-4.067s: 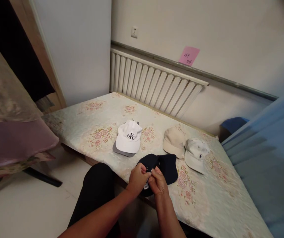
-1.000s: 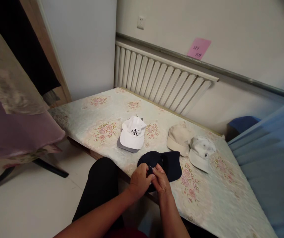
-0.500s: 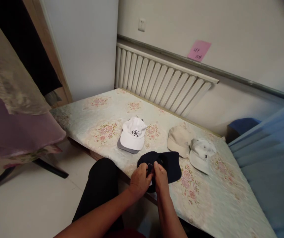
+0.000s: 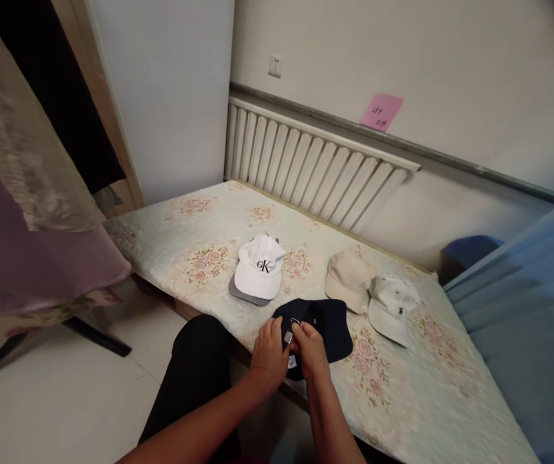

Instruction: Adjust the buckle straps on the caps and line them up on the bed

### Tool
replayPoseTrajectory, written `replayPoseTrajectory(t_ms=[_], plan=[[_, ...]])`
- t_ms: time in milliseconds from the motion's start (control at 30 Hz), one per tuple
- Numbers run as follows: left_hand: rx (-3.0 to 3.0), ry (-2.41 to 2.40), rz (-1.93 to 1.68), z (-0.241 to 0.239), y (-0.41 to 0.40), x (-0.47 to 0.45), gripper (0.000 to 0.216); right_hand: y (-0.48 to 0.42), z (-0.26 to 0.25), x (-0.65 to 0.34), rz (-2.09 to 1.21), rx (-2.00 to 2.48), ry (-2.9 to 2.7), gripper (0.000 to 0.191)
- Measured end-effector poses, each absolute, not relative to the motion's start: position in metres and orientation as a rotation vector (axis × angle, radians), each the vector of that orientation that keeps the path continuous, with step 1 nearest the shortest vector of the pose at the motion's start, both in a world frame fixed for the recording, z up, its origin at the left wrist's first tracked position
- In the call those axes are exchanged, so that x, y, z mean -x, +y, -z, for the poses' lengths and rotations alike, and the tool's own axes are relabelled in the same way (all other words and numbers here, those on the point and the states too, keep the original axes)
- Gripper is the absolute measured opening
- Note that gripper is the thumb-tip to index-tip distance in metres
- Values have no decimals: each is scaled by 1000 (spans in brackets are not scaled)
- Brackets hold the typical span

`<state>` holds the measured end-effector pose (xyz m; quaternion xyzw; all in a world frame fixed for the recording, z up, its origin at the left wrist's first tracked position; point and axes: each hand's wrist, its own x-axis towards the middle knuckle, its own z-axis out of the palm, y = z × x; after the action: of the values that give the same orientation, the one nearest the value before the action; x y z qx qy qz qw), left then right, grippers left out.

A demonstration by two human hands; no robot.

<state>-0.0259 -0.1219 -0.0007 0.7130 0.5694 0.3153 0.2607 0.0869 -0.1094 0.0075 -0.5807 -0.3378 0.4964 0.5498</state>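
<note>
A dark navy cap (image 4: 328, 325) lies at the near edge of a floral-covered bed (image 4: 194, 238), its back strap and metal buckle turned toward me. My left hand (image 4: 267, 351) grips the cap's rear edge with curled fingers. Beside it, my right hand (image 4: 312, 353) pinches the strap by the small silver buckle. Both hands are closed on the cap and touch each other over it.
Farther back, a white cap with a black logo (image 4: 259, 270) rests on a grey cap. To the right lie a beige cap (image 4: 347, 276) and a white cap (image 4: 393, 303). A radiator (image 4: 315, 171) lines the wall, blue bedding (image 4: 528, 309) lies on the right, and my dark-trousered knee (image 4: 200, 367) is below.
My fingers have shifted along the strap and the silver buckle end now shows between my hands. The cap has stayed in place, and the view has moved a little.
</note>
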Motion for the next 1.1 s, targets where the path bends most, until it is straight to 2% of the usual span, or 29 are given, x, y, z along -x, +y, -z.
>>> replayPoseTrajectory(t_ms=[133, 267, 367, 500, 700, 800, 967, 1100], plan=[[-1918, 1506, -872, -1, -115, 26, 55, -119, -10, -95, -1198, 1366, -820, 34], [-1877, 1473, -916, -3, -112, 29, 54, -139, -14, -93, -1217, 1329, -960, 28], [-1812, 1442, -917, -4, -108, 31, 54, -155, -15, -89, -1160, 1316, -1131, 36], [-1698, 1449, -914, -6, -104, 33, 52, -167, -7, -87, -887, 1456, -1476, 52], [-1672, 1447, -987, -4, -101, 31, 50, -170, 25, -102, -233, 1682, -1914, 53], [-1672, 1425, -1010, -3, -101, 29, 50, -164, 39, -117, -67, 1770, -1943, 59], [-1602, 1363, -1049, -5, -99, 28, 56, -151, 29, -133, -299, 1728, -1863, 60], [-1539, 1320, -1106, -8, -95, 35, 53, -134, -8, -142, -638, 1580, -1240, 45]])
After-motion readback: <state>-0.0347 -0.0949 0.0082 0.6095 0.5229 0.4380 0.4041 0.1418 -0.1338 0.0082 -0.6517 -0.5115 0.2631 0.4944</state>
